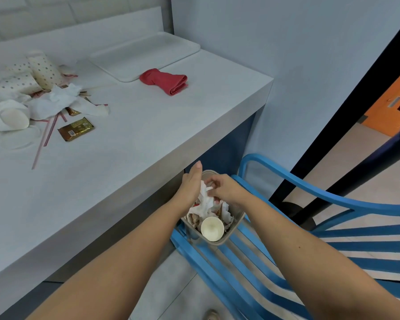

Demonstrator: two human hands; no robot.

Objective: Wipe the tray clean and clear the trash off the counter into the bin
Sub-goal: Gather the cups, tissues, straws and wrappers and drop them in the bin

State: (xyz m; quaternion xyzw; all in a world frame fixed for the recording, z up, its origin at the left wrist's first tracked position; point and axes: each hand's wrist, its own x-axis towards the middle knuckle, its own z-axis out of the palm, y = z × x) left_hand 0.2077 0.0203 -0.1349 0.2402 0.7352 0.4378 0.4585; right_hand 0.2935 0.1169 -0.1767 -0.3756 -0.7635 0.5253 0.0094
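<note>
**Right grip and left grip shedding tissue over the bin**

Our right grip (224,189) has its fingers curled and pinching a wad of crumpled tissue (204,200). Our left grip (191,183) is flat, fingers straight, pressed against the wad's other side. Both hang directly above the bin (237,219), which lies just below them and appears to sit on the slats of a blue chair (310,248). It already holds wrappers, paper and a paper cup (211,228).

We judge this to be the trash-clearing step, mid-load: the tissue only needs letting go so it drops into the bin. The bin looks fairly full, so the wad may need a push down to keep it from spilling over the rim.

After that, we must reach back up and to the left, onto the surface (136,158). Far out that way lies the rest of the trash: dotted cups (42,70), a white cup (12,118), loose napkins (56,100), a brown wrapper (76,129) and straws (44,139). That looks like several more loads.

The tray (143,56) lies well beyond the grips at the surface's far end, bare, with a red cloth (164,82) just beside its near edge. We cannot tell whether it is already wiped.

The surface's edge overhangs close to the left grip, and the chair's arm curves near the right, so we lift clear of both.
</note>
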